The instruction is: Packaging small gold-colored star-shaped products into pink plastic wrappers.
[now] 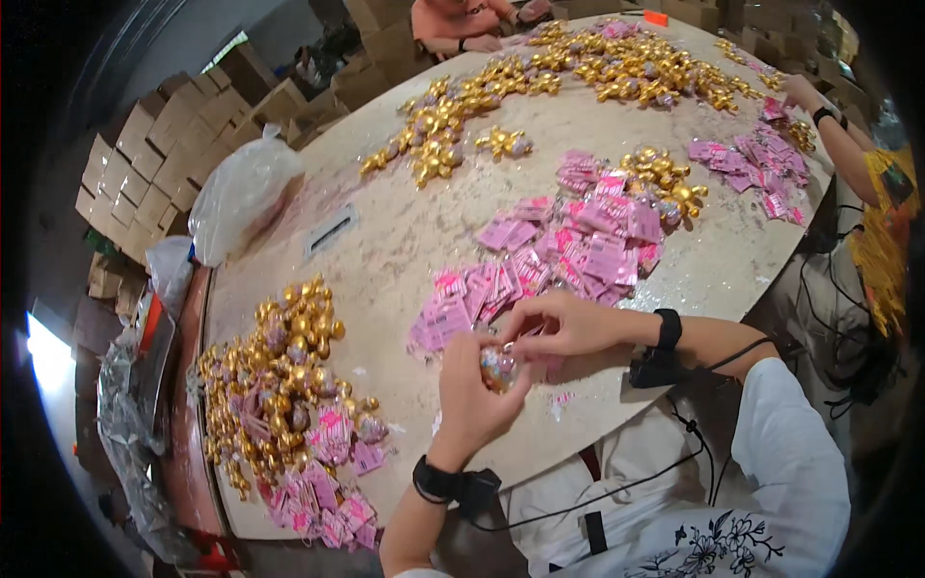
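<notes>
In front of my body, my left hand point(474, 397) is wrapped round a small rounded, see-through piece with many-coloured contents point(497, 370). My right hand point(570, 326) pinches at the top of that piece, its fingertips close to my left thumb and fingers. Whether a thin part sits between the right fingertips is too small to make out. Just beyond both hands spreads a heap of pink printed packets point(520, 270). To the left lies a pile of shiny gold balloon-like figures point(289, 361), with more pink packets point(323, 506) at its near side.
More gold figures point(626, 67) cover the table's far side. Other pink packets point(761, 164) lie at right, near a co-worker's arm point(838, 135). Another person point(467, 21) sits opposite. A slot plate point(330, 231) is set in the tabletop point(376, 260). Cartons point(154, 144) and plastic bags point(241, 193) stand left.
</notes>
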A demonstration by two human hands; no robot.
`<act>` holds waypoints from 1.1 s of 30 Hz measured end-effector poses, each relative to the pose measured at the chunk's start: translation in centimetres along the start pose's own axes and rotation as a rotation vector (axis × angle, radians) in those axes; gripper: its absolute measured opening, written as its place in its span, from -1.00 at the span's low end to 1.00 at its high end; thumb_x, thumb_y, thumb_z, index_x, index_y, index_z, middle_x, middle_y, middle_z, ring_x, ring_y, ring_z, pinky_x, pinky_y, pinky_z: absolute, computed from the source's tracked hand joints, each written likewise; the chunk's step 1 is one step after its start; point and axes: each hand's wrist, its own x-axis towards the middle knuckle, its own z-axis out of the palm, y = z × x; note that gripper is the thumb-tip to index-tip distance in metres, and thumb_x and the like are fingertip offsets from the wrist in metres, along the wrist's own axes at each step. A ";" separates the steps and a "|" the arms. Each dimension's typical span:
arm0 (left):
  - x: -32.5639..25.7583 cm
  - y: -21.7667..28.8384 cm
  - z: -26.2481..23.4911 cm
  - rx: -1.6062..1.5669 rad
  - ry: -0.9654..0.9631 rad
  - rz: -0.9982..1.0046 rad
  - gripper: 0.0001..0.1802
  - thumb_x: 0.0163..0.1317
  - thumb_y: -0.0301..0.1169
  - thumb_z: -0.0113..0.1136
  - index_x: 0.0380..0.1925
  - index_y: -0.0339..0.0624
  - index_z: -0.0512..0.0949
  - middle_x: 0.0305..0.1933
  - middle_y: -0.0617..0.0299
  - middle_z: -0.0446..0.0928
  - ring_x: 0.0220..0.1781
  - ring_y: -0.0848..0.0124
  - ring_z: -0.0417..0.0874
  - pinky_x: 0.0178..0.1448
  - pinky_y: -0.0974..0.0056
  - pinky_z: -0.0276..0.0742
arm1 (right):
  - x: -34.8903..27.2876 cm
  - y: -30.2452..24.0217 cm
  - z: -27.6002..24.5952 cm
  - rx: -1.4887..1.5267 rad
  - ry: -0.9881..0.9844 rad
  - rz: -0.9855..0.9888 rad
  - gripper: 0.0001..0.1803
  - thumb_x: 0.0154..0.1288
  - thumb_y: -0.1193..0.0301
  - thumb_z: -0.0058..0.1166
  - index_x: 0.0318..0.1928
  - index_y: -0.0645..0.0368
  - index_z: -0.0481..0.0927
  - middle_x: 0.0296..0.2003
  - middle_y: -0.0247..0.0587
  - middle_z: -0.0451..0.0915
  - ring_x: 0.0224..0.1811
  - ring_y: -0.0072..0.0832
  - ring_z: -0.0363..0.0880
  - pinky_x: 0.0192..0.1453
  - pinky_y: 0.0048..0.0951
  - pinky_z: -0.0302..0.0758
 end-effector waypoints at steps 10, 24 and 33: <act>-0.5 -0.8 0.2 0.030 -0.004 0.028 -0.66 -0.15 -0.43 0.24 -0.32 -0.22 0.40 -0.37 0.01 0.39 -0.28 0.07 0.41 -0.24 0.10 0.34 | 0.1 1.7 1.1 0.011 0.135 -0.067 -0.86 0.19 0.51 0.12 -0.24 0.28 0.58 -0.31 -0.28 0.62 -0.24 -0.64 0.56 -0.18 -0.58 0.52; -0.4 -0.6 0.2 0.233 -0.177 -0.041 -0.58 -0.17 -0.30 0.28 -0.29 -0.20 0.40 -0.39 -0.04 0.38 -0.31 0.04 0.44 -0.33 0.04 0.40 | 0.2 1.2 1.5 -0.182 0.142 -0.187 -0.86 0.07 0.70 -0.04 -0.34 0.32 0.54 -0.39 -0.25 0.59 -0.31 -0.60 0.59 -0.22 -0.57 0.52; -0.7 -1.9 1.2 -0.312 0.200 -0.052 -0.69 -0.04 -0.49 0.26 -0.30 -0.25 0.38 -0.33 0.09 0.43 -0.29 0.23 0.47 -0.17 0.24 0.37 | 0.5 1.3 0.2 0.200 0.125 0.041 -0.85 0.22 0.53 0.10 -0.20 0.30 0.56 -0.36 -0.26 0.59 -0.33 -0.60 0.58 -0.20 -0.57 0.51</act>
